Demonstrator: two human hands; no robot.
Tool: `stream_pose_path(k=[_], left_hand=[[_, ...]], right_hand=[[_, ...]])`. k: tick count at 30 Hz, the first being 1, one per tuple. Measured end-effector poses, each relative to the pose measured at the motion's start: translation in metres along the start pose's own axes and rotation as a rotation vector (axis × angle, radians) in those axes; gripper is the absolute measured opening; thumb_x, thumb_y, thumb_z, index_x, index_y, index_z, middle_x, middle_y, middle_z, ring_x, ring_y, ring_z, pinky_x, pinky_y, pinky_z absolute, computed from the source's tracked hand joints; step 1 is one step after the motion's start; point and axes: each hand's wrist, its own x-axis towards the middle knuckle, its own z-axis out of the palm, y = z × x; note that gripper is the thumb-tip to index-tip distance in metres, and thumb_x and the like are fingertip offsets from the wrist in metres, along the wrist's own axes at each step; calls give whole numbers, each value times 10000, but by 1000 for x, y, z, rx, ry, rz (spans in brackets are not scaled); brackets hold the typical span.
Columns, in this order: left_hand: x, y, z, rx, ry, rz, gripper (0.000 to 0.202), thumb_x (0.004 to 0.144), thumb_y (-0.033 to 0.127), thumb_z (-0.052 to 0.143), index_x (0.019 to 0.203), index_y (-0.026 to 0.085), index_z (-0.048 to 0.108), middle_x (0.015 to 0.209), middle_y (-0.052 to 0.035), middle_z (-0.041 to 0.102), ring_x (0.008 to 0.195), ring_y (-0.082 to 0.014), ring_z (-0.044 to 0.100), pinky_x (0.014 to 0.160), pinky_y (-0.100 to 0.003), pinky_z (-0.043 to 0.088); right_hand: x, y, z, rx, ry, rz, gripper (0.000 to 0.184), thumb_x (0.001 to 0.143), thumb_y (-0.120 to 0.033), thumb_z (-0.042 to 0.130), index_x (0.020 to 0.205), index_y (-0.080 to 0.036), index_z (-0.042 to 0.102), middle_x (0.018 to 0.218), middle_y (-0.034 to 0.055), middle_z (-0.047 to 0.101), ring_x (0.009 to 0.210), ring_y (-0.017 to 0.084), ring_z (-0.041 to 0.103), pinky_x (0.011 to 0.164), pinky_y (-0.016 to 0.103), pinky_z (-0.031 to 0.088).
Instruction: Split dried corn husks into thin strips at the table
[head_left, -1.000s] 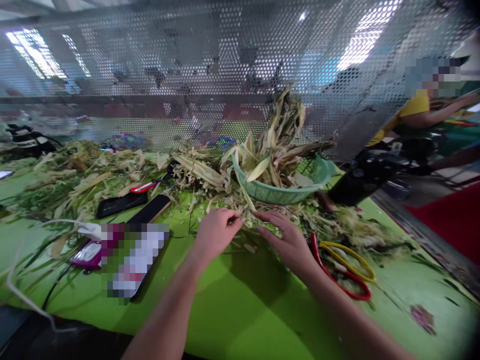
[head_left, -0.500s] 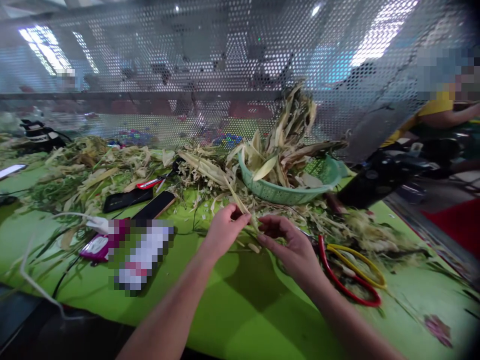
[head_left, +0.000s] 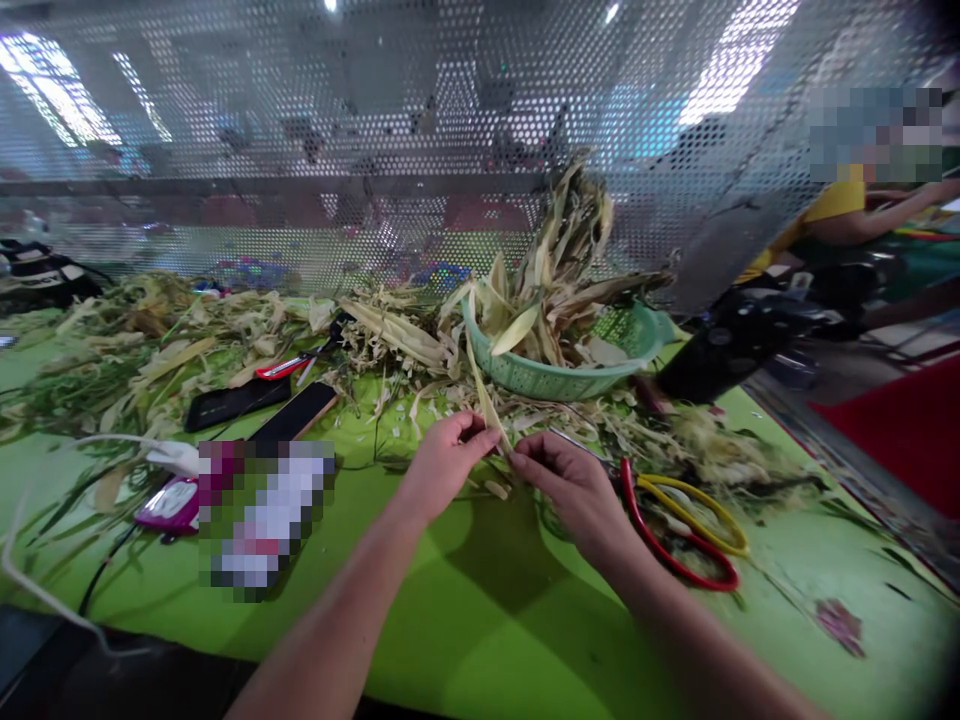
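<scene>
The left hand (head_left: 450,455) pinches a pale husk strip (head_left: 487,408) between thumb and fingers; the right hand (head_left: 568,482) pinches its lower end, above the bench (head_left: 442,630). The strip slants toward half past eleven. A green basket (head_left: 555,383) sits at one o'clock, scissors (head_left: 636,512) at four o'clock, beside the right hand.

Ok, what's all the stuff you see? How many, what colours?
table: 1, green, foreground
mesh screen: 1, grey, behind
basket: 1, pale green, table's back
dry husks: many, tan, in basket
plant scraps: many, tan and green, around
scissors-like tool: 1, red and yellow handles, right
cylinder: 1, black, right of basket
slabs: 2, black, left
cutter-like tool: 1, red, beyond slabs
box: 1, purple, left
person: 1, yellow sleeve, far right
husk strip: 1, pale, in hands
left hand, right hand: 2, bare, on the strip
</scene>
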Motion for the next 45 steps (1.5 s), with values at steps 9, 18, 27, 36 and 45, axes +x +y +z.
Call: stream_pose_path(k=[9,18,27,36,45], left_hand=[[3,-6,1,-146,-14,29,234,817,371,619,873,145,640,839,-37,643,794,-142,594,808,-289,464],[-7,4,9,-21,-38,54,263,855,395,569,973,165,614,915,-51,630,840,-156,582,768,-291,490],[-5,1,8,141,-17,77,222,854,385,566,828,167,598,796,-29,612,761,-154,573,768,-318,472],[-2,2,1,240,26,87,323,859,472,532,754,170,578,700,2,573,676,-130,518,676,-268,420],[-6,0,9,-88,-65,-6,316,829,452,589,947,160,568,820,-27,591,727,-129,582,648,-259,500]], right_hand=[[1,0,-1,185,4,26,219,817,-376,623,704,-196,568,664,-8,500,626,143,445,611,281,362],[1,2,1,178,-24,11,262,838,-420,615,728,-194,544,664,-19,471,623,132,420,591,267,346],[1,4,1,99,-15,34,312,767,-461,689,716,-185,553,647,-22,482,602,122,412,561,258,333],[0,-6,-1,220,13,51,261,783,-419,667,705,-181,596,645,-6,502,622,132,427,597,262,348],[3,5,2,254,-8,73,268,779,-435,685,775,-174,620,680,-15,530,613,112,451,584,239,380]])
